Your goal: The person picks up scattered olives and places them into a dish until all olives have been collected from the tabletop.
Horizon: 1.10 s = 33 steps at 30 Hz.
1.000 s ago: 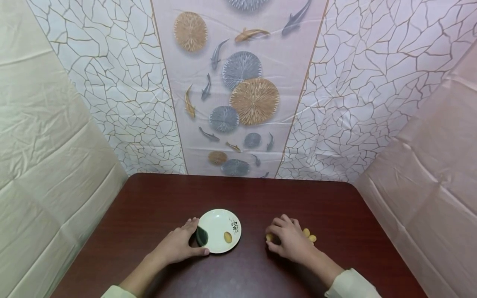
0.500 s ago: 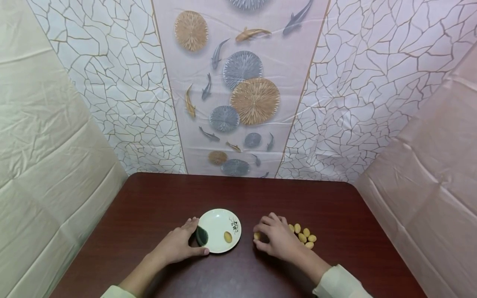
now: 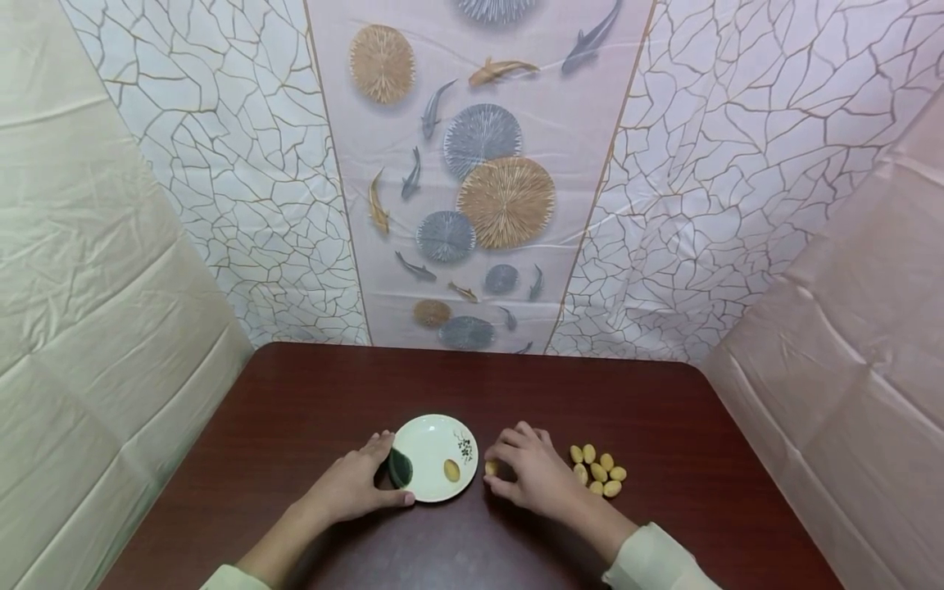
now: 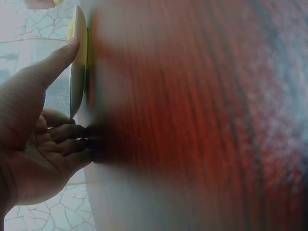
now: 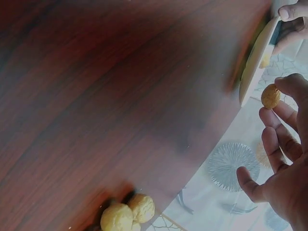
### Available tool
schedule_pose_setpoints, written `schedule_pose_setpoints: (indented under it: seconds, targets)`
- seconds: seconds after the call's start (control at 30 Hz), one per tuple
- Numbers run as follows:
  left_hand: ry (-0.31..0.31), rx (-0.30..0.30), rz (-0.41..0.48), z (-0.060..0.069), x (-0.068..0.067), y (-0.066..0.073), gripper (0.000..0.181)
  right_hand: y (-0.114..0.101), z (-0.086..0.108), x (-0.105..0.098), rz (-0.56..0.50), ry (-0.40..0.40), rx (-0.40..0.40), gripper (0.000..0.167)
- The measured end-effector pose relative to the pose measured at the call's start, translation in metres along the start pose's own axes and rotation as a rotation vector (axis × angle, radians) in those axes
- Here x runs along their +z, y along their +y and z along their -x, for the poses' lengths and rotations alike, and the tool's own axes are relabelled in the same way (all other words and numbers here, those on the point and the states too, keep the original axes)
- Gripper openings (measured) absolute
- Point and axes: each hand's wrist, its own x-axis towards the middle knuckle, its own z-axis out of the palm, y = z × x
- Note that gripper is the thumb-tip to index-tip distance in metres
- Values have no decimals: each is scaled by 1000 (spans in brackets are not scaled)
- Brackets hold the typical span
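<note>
A round white plate [image 3: 429,438] with a dark green patch at its left and a small floral print lies on the table. My left hand [image 3: 350,487] holds its left rim, thumb at the near edge and fingers at the far left. One small yellow oval fruit [image 3: 451,469] sits on the plate. Just right of the plate, my right hand [image 3: 537,474] pinches another yellow oval fruit [image 5: 270,96] between thumb and fingertips. Its wrinkled skin shows in the right wrist view, where the other fingers are spread.
Several more yellow oval fruits [image 3: 599,472] lie grouped on the dark red-brown table [image 3: 317,410], right of my right hand. A patterned cloth [image 3: 472,270] hangs behind the table's far edge. Beige cloth walls [image 3: 833,344] flank both sides.
My right hand has moved left from the group of fruits towards the plate, carrying one fruit and uncovering the others. The left hand and plate stay in place.
</note>
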Motion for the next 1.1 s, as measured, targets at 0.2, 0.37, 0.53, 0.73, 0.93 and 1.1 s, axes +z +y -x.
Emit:
schedule_pose_setpoints:
  seconds: [0.2,0.37,0.53,0.73,0.93,1.1]
  targets:
    - [3,-1,2,1,0,0,120,-5,-6,2,0,-2,-13,20]
    - [1,-3,14,1,-1,0,120,-9,-11,3,6,-4,-19,20]
    - [7,-1,10,1,0,0,119,-11,-16,5,-2,2,-23,18]
    - [15,2,14,1,0,1,118,-12,-19,8,13,10,-30,20]
    - [16,2,15,0,1,0,119,-12,-21,9,23,30,-38,21]
    - [17,3,9,0,2,0,119,-12,-21,10,35,49,-39,27]
